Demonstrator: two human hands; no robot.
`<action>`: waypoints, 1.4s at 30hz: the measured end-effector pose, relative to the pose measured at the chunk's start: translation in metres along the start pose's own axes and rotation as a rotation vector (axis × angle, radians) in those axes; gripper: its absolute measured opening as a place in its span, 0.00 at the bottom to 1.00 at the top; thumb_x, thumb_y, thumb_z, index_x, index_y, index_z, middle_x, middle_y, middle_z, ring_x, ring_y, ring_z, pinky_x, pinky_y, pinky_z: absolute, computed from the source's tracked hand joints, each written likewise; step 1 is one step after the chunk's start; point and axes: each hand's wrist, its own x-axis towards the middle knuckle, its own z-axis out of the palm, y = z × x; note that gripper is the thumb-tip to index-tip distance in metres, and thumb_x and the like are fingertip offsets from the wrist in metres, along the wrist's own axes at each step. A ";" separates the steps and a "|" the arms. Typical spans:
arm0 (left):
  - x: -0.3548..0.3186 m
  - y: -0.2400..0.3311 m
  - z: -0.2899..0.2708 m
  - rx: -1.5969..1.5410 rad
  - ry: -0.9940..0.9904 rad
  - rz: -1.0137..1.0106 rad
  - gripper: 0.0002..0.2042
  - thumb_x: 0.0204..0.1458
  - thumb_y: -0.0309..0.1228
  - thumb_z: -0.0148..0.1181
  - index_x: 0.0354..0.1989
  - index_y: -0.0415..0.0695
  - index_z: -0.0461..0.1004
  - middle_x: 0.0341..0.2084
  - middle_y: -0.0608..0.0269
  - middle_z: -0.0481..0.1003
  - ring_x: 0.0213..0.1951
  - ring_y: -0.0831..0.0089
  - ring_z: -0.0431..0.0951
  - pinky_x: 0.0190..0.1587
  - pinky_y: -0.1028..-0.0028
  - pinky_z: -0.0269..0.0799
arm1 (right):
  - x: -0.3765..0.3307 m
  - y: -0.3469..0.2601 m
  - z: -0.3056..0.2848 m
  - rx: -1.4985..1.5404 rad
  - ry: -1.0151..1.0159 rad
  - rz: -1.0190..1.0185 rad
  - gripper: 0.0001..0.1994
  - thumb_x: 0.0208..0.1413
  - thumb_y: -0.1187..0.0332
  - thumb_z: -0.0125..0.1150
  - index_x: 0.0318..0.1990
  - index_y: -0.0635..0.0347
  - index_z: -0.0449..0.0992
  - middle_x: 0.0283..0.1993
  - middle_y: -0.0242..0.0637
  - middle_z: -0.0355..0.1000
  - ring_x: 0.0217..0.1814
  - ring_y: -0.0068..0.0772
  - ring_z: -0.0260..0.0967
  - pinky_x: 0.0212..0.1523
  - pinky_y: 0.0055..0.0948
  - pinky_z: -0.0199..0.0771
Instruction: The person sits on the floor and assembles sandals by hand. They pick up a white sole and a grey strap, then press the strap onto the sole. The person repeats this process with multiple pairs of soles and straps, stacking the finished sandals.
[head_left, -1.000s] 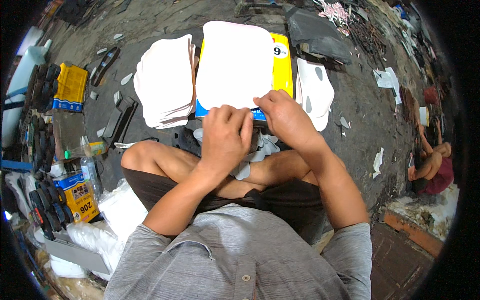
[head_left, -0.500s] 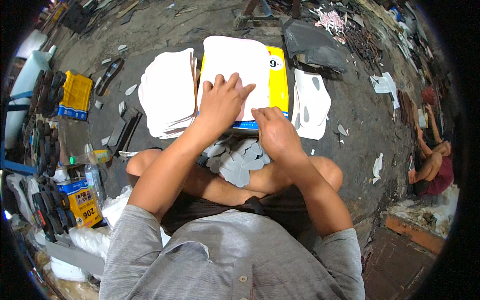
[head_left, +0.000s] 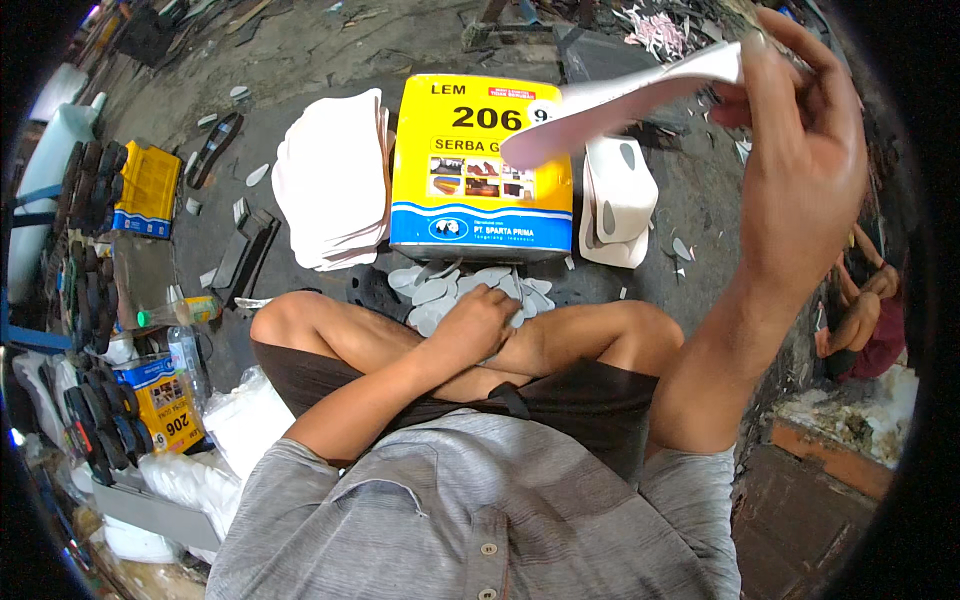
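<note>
My right hand [head_left: 805,150] is raised at the upper right and pinches the end of a thin, flexible sheet [head_left: 630,112], white on one face and pinkish on the other. The sheet is smeared by motion and stretches over the right side of a yellow and blue box [head_left: 415,165]. Down in front of the box, my left hand [head_left: 478,325] rests bunched on a pile of flat grey oval pieces [head_left: 430,292]; its fingertips are hidden. Left of the box stands a stack of white sheets [head_left: 330,185]. On the right lie white sheets with grey ovals [head_left: 622,190].
Dark soles fill a blue rack [head_left: 40,335] at the left. Beside it are another yellow box [head_left: 150,190] and a plastic bottle [head_left: 185,350]. Scraps [head_left: 660,35] litter the far floor. Another person [head_left: 870,320] sits at the far right.
The top white sheet has left the box and swung up to the right in my right hand. My left hand has dropped from the sheet to the grey ovals.
</note>
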 end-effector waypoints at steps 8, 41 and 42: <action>-0.003 0.021 -0.014 0.253 0.085 -0.051 0.15 0.50 0.28 0.60 0.47 0.40 0.79 0.33 0.56 0.79 0.37 0.57 0.80 0.43 0.66 0.79 | 0.042 0.084 0.126 0.021 -0.581 0.159 0.24 0.63 0.54 0.68 0.55 0.66 0.79 0.41 0.40 0.82 0.36 0.24 0.81 0.40 0.25 0.80; 0.044 0.037 -0.118 0.253 0.975 -0.179 0.12 0.55 0.26 0.69 0.48 0.42 0.81 0.36 0.59 0.79 0.43 0.58 0.77 0.52 0.60 0.71 | -0.075 0.145 0.041 -0.522 -0.673 -0.536 0.16 0.58 0.71 0.60 0.54 0.59 0.75 0.54 0.41 0.75 0.57 0.44 0.72 0.54 0.43 0.71; 0.046 0.034 -0.125 0.320 0.943 -0.160 0.13 0.54 0.25 0.69 0.49 0.42 0.81 0.38 0.58 0.80 0.46 0.56 0.78 0.53 0.59 0.71 | -0.077 0.143 0.042 -0.496 -0.702 -0.559 0.16 0.58 0.72 0.61 0.54 0.60 0.75 0.53 0.41 0.76 0.57 0.45 0.73 0.55 0.43 0.70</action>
